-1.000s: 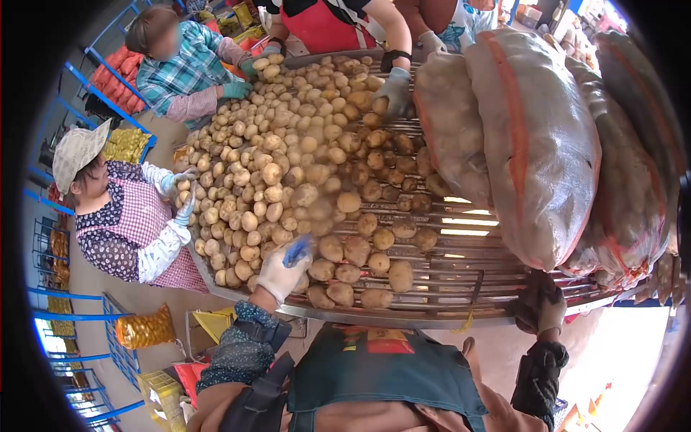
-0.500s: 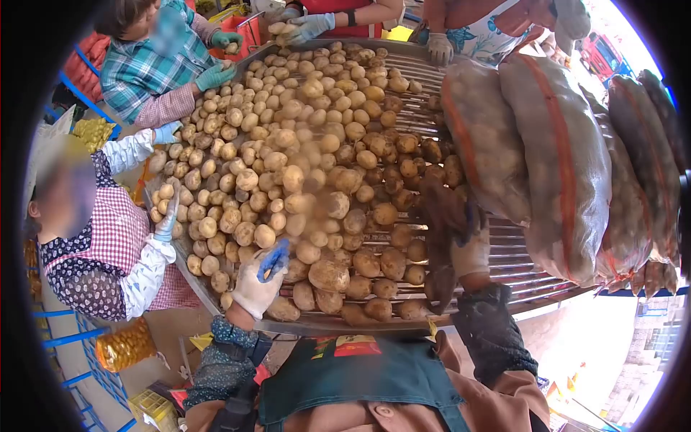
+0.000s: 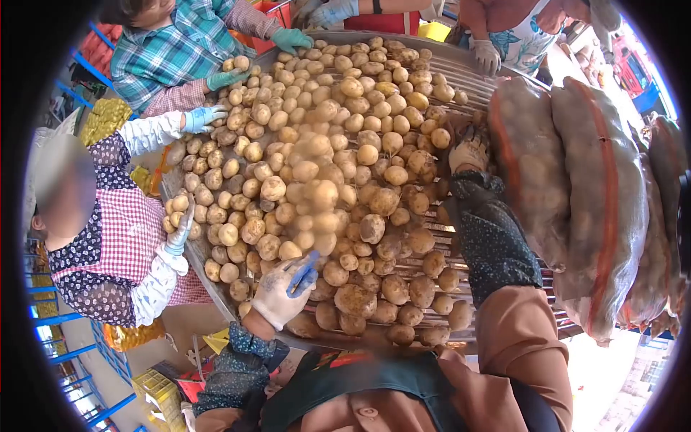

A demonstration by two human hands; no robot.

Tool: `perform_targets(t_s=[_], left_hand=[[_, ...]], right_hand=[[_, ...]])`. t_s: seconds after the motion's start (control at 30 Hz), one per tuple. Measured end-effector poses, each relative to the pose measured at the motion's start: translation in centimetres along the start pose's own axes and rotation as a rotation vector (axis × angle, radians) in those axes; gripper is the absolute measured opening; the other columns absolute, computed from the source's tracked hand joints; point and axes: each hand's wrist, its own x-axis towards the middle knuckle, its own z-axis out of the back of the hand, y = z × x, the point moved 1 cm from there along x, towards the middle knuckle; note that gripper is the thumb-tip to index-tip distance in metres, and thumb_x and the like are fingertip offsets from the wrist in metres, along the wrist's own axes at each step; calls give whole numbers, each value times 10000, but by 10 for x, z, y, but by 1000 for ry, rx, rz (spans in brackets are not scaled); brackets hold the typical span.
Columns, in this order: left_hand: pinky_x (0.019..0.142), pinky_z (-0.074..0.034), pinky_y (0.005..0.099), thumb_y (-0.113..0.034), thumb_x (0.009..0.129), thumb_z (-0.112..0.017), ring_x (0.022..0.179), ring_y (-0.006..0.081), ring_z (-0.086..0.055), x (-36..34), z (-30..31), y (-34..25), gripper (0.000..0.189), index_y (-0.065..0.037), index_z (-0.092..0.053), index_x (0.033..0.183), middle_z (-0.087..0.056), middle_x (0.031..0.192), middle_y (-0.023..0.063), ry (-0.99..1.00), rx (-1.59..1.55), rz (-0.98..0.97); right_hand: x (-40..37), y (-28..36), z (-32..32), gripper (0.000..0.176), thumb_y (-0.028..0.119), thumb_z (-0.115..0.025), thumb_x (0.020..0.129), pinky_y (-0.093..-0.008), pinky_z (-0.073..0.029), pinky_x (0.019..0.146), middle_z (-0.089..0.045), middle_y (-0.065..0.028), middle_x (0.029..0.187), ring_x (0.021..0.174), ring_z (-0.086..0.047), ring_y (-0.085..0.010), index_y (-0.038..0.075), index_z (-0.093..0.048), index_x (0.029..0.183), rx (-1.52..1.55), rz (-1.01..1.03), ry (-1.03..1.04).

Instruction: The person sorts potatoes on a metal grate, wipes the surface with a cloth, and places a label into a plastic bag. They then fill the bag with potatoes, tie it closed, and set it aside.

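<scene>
My left hand (image 3: pixel 284 289), in a white glove with blue on the fingers, is open over the near edge of the potatoes (image 3: pixel 273 189), fingers angled up and right. Nothing shows in its grasp. Farther out, my right hand (image 3: pixel 471 153) is in a similar pale glove, with a dark speckled sleeve behind it. Its fingers are closed at a brown, board-like piece (image 3: pixel 455 126) on the right side of the pile, partly hidden by hand and sleeve. Potatoes of mixed sizes cover the slatted metal table (image 3: pixel 471 90), several larger ones close to me.
Full mesh sacks with orange stripes (image 3: pixel 608 216) stand along the right side. Co-workers in gloves stand at the left and far edges; one co-worker's hand (image 3: pixel 178 234) rests against potatoes at the left rim. A yellow crate (image 3: pixel 158 396) is at lower left.
My right hand has moved forward, away from me, along the right side with the brown piece. My left hand has shifted slightly right and nearer. A co-worker's hand now rests on the far rim.
</scene>
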Motion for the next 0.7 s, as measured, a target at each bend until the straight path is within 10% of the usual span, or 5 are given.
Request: perform_targets(t_s=[0.33,0.47,0.53,0.57,0.7], left_hand=[[817,-526,382,-84,828,-658,967,344,-641,17,-4,6,360,-23,-624,1181,-659,1087,183,-28,-89,-16],[823,-527,369,-80,838,-654,969,333,-644,16,-1,7,368,-22,-616,1199,-658,1094,188,16,-162,64],[797,-525,321,-34,802,-668,922,231,-665,12,-1,12,403,-10,-623,1201,-677,1056,144,-7,-130,41],[823,-526,364,-85,849,-642,969,326,-644,8,-5,18,382,-18,-601,1223,-655,1093,181,-2,-164,14],[833,-522,374,-93,850,-641,979,331,-639,-1,-9,17,379,-24,-604,1222,-656,1090,180,16,-237,66]], right_hand=[[-139,-27,46,577,177,-621,796,-475,-391,1053,-495,-123,1370,1293,-423,-372,191,-504,1360,-1,712,257],[-169,-71,82,518,158,-615,792,-455,-396,1042,-524,-119,1341,1252,-461,-369,160,-553,1306,-2,647,395],[-159,-95,68,509,114,-624,796,-430,-419,1009,-568,-141,1283,1210,-506,-341,101,-554,1300,25,298,365],[-150,-94,70,473,64,-597,800,-423,-454,966,-598,-172,1223,1133,-556,-373,61,-564,1272,275,87,377],[-187,-20,95,456,55,-595,790,-460,-464,939,-568,-206,1243,1108,-551,-419,1,-522,1237,583,503,-84]])
